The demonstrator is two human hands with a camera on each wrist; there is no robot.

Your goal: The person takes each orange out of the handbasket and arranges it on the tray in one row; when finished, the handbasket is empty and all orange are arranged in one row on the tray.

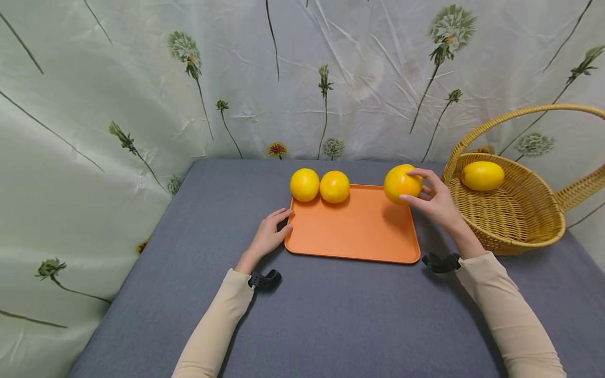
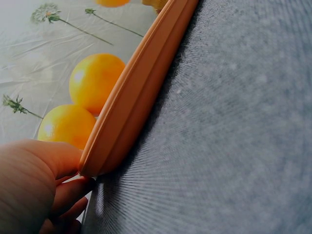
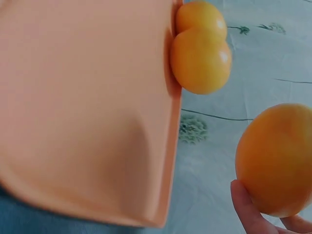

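Note:
My right hand [image 1: 437,202] grips an orange [image 1: 402,185] between thumb and fingers, above the right back corner of the orange tray [image 1: 352,231]. In the right wrist view, this orange [image 3: 278,161] is at the lower right, with fingertips against its underside. My left hand [image 1: 269,233] holds the tray's left edge; the left wrist view shows its thumb at the rim [image 2: 105,134] and fingers curled lower down. Two more oranges, one at the back left corner [image 1: 304,185] and one beside it [image 1: 335,187], sit side by side along the tray's back edge.
A wicker basket [image 1: 543,231] with a tall arched handle stands right of the tray, and an oblong yellow fruit [image 1: 483,176] lies inside. Grey cloth [image 1: 340,315] covers the table. Behind hangs a pale curtain [image 1: 293,79] printed with dandelions.

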